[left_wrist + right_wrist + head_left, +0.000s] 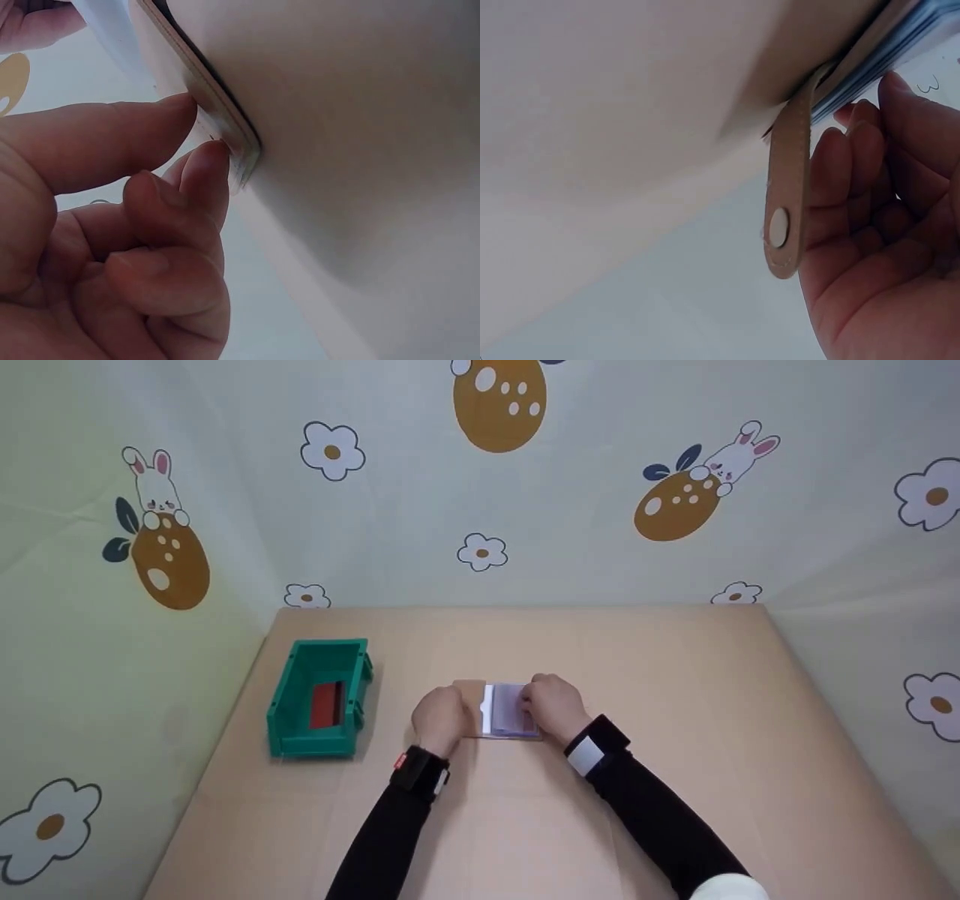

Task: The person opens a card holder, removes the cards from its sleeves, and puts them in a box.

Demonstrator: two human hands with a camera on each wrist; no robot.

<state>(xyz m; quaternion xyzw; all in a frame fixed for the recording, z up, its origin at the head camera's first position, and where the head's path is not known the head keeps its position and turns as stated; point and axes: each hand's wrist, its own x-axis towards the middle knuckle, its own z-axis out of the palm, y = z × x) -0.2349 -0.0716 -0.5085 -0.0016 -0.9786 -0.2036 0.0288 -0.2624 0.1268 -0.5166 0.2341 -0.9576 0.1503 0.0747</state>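
An opened tan card holder [469, 690] lies on the table between my hands, its clear plastic sleeves [508, 709] facing up on the right half. My left hand [439, 718] pinches the left cover's edge between thumb and forefinger; the left wrist view shows the stitched cover [214, 101] at those fingertips, other fingers curled below. At the right edge, my right hand [556, 706] grips the sleeve stack with bent fingers and thumb. Beside that hand, a tan strap [787, 172] with a round metal snap [779, 227] hangs from the holder.
To the left stands a green plastic bin [311, 746] with a red card [324, 706] and a dark strip inside it. The tan tabletop [675, 690] meets a pale patterned curtain [405, 525] at the back and sides.
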